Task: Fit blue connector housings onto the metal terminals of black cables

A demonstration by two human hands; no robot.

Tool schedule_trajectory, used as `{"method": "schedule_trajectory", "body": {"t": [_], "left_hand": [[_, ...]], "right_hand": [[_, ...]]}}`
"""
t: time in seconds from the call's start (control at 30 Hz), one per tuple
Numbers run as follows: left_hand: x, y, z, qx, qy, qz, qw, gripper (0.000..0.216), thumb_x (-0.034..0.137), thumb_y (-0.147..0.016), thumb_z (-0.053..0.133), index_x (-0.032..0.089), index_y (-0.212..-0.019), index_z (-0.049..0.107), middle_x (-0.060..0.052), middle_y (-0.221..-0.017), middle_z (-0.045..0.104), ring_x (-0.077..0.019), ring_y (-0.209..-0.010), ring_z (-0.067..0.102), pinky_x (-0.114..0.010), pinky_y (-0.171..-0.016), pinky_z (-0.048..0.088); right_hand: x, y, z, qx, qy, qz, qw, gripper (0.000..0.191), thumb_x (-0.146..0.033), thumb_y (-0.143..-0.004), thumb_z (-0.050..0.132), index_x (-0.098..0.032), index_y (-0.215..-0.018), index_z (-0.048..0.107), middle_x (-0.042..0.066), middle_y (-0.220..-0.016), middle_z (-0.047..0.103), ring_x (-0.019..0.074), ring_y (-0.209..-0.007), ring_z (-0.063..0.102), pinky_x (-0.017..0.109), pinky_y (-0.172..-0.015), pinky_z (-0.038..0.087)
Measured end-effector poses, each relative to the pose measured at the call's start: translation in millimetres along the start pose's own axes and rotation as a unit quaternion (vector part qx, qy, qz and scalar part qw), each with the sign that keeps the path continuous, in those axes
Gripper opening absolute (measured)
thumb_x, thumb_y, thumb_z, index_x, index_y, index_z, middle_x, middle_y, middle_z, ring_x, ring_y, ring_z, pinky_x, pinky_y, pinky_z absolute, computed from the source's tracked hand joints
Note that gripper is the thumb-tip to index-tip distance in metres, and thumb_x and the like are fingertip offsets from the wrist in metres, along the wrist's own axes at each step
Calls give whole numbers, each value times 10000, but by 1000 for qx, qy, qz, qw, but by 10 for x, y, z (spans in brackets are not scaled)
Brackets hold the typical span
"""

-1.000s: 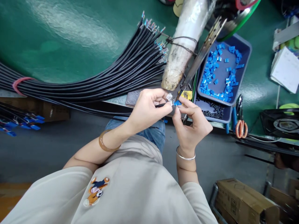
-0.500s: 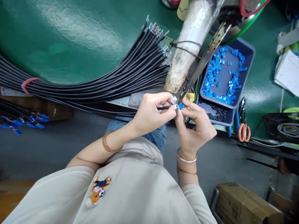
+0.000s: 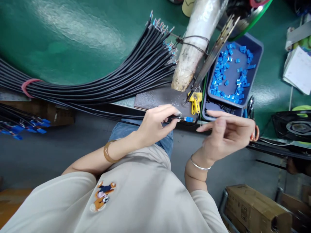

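My left hand (image 3: 157, 123) pinches a black cable (image 3: 132, 117) near its end, just off the table's front edge. A small blue connector (image 3: 189, 119) sits on the cable's tip and sticks out to the right of my fingers. Away to the right, my right hand (image 3: 227, 134) hangs in the air with its fingers apart and nothing in them, a little blurred. It is nearest to the lower tray (image 3: 239, 112) of small black pieces. Above that tray, a second tray (image 3: 257, 61) holds many loose blue connectors (image 3: 220, 76).
A bundle of black cables (image 3: 97, 89) with stripped ends lies at the left, tied with a pink band (image 3: 28, 87). Soldering irons seem absent; a white wrapped tube (image 3: 191, 55) and a metal bar (image 3: 213, 55) overhang a yellow tool (image 3: 195, 102). Orange-handled pliers (image 3: 254, 133) lie right.
My right hand has let go of the blue connector and moved right, fingers spreading. My left hand has kept hold of the cable and shifted slightly down and left.
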State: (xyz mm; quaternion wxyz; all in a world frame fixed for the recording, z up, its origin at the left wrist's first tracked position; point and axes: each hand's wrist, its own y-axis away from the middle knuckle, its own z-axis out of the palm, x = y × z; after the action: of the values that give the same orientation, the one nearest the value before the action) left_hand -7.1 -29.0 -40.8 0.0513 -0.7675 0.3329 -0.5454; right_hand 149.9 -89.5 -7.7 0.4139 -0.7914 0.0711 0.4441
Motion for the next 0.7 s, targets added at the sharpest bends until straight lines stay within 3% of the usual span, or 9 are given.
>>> {"method": "schedule_trajectory", "body": {"t": [0.1,0.17,0.23,0.33,0.43,0.53,0.7], "left_hand": [[-22,80,71,51,-74,125,988,114,138,-887,561,181,-865,663,-20,-740,692,-104,-672,590,-244,-676,465],[-20,97,88,72,-121,189,972,139,131,-899,548,188,-906,675,-13,-731,702,-99,-646,585,-239,-650,446],[-5,76,48,40,-140,209,967,147,154,-912,534,178,-921,679,-13,-708,698,-99,-615,573,-235,-615,421],[24,-3,-103,-109,-45,141,983,208,211,-935,511,146,-805,660,-11,-646,665,-84,-554,545,-216,-566,391],[41,-58,-248,-201,118,-15,972,295,257,-932,517,134,-681,612,17,-536,592,-56,-464,466,-192,-502,355],[45,-55,-283,-199,205,-118,951,276,291,-901,553,130,-687,618,22,-517,568,-54,-456,450,-184,-473,337],[54,-39,-206,-128,220,-138,957,106,211,-810,623,115,-774,650,23,-588,533,-44,-506,407,-187,-481,293]], "right_hand": [[-5,-24,-45,62,-48,-24,997,47,-252,-895,585,-240,-855,564,-51,-746,711,45,-310,407,201,-296,241],[-19,-14,-62,75,-53,-43,995,51,-257,-890,587,-244,-846,565,-53,-705,702,50,-306,383,206,-298,226],[-46,22,-67,62,-37,-38,997,48,-247,-885,595,-245,-855,557,-52,-715,712,58,-329,437,205,-310,268],[-92,106,-50,13,-2,-4,1000,65,-235,-891,595,-235,-873,533,-42,-796,742,67,-398,546,203,-360,372],[-107,170,-15,-63,39,27,997,69,-237,-899,590,-232,-891,522,-21,-909,756,76,-485,617,222,-453,490],[-75,180,32,-144,55,50,987,68,-237,-891,606,-222,-886,540,-27,-867,726,86,-588,661,223,-552,556],[40,145,107,-187,2,71,980,121,-250,-864,649,-199,-815,550,-77,-698,582,59,-578,626,172,-539,534]]}}
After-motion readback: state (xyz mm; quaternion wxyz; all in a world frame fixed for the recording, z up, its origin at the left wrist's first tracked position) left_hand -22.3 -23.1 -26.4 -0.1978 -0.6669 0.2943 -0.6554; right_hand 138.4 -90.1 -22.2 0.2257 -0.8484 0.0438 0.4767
